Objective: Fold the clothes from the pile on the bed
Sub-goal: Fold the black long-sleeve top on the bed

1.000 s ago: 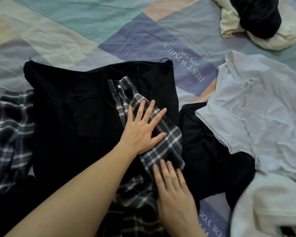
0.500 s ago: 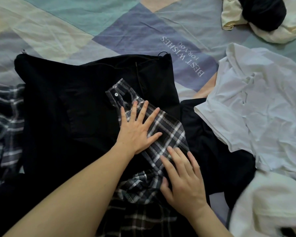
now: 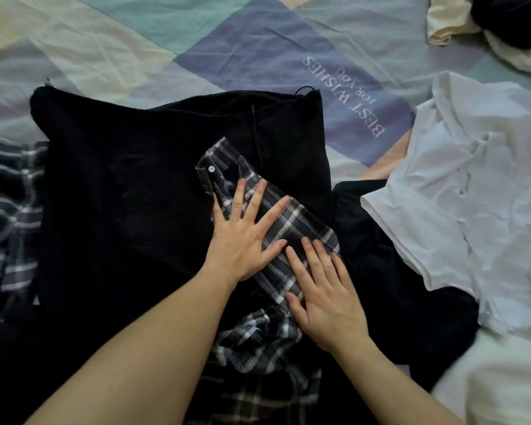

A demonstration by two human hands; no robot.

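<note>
Patchwork bedsheet [image 3: 111,53] of pale yellow, teal, grey and purple-blue panels covers the bed, wrinkled, with white upside-down print "BEST WISHES FOR YOU" [image 3: 345,95] on the purple-blue panel toward its far right.

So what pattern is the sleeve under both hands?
Dark plaid sleeve, black-grey with white lines; head view.

Bed [image 3: 135,50] under a patchwork sheet of pale green, cream and purple blocks, "BEST WISHES FOR YOU" printed on one purple patch. Directly on it: black garment [image 3: 120,194] spread flat at centre, crumpled white shirt [image 3: 472,210] at right, cream cloth [image 3: 448,23] bundled with something dark at far right corner.
</note>
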